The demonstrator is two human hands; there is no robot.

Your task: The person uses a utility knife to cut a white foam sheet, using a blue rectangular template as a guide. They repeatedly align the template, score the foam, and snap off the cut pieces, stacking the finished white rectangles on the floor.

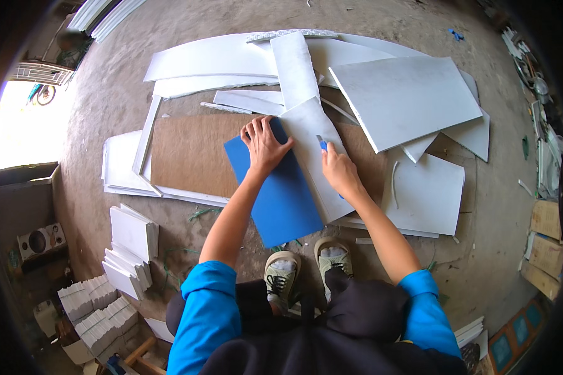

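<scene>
My left hand (266, 147) lies with its fingers spread on the upper end of a flat blue rectangular panel (281, 194). The panel rests at a slant over a brown wooden board (191, 153) and along a long white foam strip (316, 159). In my right hand (340, 170) is a blue utility knife (323, 143), its blade pointing away from me. The knife is over the white strip, just right of the panel's edge. Whether the blade touches the strip I cannot tell. A second white strip (295, 69) continues beyond the first.
Large white foam sheets (413, 97) lie stacked at the right, and more (213, 59) at the far side. Piles of cut white pieces (131, 234) stand at the lower left. A thin white offcut (395, 184) curls on a sheet. My shoes (281, 275) are close to the panel's near end.
</scene>
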